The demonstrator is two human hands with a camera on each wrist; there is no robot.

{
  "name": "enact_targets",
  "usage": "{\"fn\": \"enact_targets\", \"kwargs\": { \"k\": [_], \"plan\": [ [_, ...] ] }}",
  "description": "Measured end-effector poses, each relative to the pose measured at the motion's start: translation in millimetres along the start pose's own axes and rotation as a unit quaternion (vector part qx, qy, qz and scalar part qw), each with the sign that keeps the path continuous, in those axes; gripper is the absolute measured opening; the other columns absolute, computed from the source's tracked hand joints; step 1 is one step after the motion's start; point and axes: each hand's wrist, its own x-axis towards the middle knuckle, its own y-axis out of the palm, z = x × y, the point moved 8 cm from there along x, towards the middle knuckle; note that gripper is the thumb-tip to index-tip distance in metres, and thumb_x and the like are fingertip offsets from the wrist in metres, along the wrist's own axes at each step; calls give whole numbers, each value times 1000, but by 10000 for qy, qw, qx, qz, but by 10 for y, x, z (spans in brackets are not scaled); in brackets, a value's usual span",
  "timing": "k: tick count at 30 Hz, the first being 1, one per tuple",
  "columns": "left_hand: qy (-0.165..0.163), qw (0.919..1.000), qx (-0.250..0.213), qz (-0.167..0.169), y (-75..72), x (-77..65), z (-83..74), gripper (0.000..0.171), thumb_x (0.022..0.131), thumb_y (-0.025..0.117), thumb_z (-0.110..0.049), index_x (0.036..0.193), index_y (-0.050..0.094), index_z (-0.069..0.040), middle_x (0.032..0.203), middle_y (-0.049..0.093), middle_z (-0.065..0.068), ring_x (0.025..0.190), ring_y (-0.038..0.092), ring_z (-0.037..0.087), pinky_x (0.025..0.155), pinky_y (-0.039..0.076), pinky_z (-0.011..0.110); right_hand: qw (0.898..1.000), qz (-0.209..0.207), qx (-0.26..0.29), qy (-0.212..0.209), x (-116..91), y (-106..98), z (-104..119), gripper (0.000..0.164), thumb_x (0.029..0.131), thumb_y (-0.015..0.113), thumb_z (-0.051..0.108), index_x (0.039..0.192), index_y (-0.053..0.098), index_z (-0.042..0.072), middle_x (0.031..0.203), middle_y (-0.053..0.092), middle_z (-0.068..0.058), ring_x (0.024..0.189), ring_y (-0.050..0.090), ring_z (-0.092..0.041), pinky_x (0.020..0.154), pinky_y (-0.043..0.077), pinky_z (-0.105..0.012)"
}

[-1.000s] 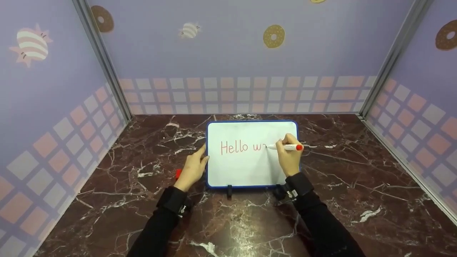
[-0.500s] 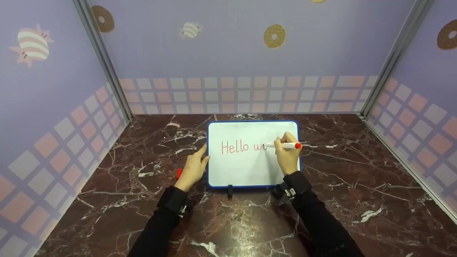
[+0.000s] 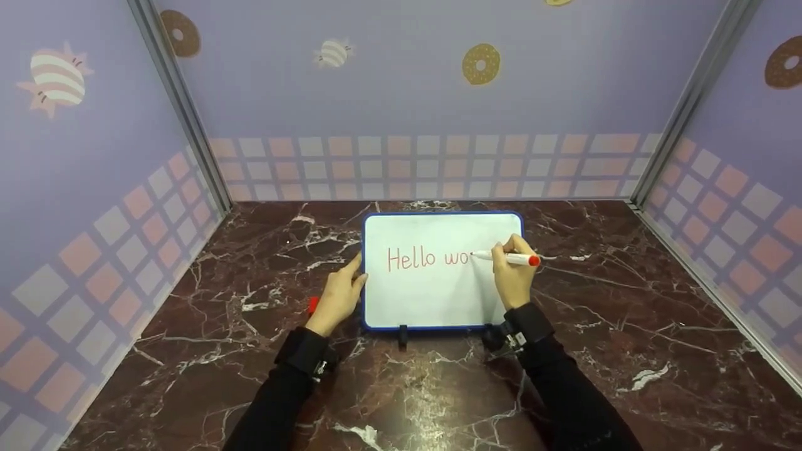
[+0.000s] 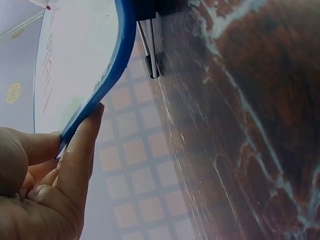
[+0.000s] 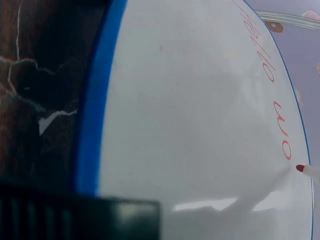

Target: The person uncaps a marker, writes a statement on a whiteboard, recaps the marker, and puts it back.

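Note:
A blue-framed whiteboard (image 3: 426, 294) stands on the table, with "Hello wo" written on it in red. My left hand (image 3: 339, 293) grips its left edge; in the left wrist view the thumb lies on the white face and the fingers (image 4: 77, 155) are behind the blue rim. A white marker (image 3: 517, 258) with a red end is pinched in my right hand (image 3: 515, 275), over the right part of the board. The red marker tip (image 5: 300, 168) is just past the "o" in the right wrist view; whether it touches the surface I cannot tell.
Black stand feet (image 3: 403, 337) stick out below the board's lower edge. A small red object (image 3: 313, 305) lies beside the left wrist, partly hidden by it. The dark red marbled table (image 3: 219, 376) is bounded by patterned purple walls (image 3: 401, 94).
The "o" after the "w" has been drawn and closed. My right hand has shifted slightly right with the marker, whose tip now sits right of that letter. The left hand keeps its place.

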Motion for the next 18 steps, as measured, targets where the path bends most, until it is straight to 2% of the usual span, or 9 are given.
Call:
{"fn": "enact_targets", "kwargs": {
  "k": [5,12,18],
  "plan": [
    [-19,10000,-18,34,17,1,10,50,99,56,-4,147,42,4,80,70,17,51,60,20,51,47,28,9999,47,90,52,1,4,-13,27,82,52,-18,63,34,-14,49,42,5,41,41,1,42,30,-13],
    [-128,9999,-16,69,19,2,9,51,99,56,-6,147,42,3,85,72,18,50,55,13,52,46,27,10000,-10,-37,-66,0,-28,7,28,82,53,-18,62,34,-14,49,43,4,41,42,0,42,31,-13],
    [-195,9998,25,95,15,1,8,52,99,56,-6,148,41,1,86,71,18,50,56,13,51,47,28,9988,-108,-339,-336,-31,-83,57,28,78,53,-21,60,33,-13,55,34,5,50,30,1,51,24,-14]
  ]
}}
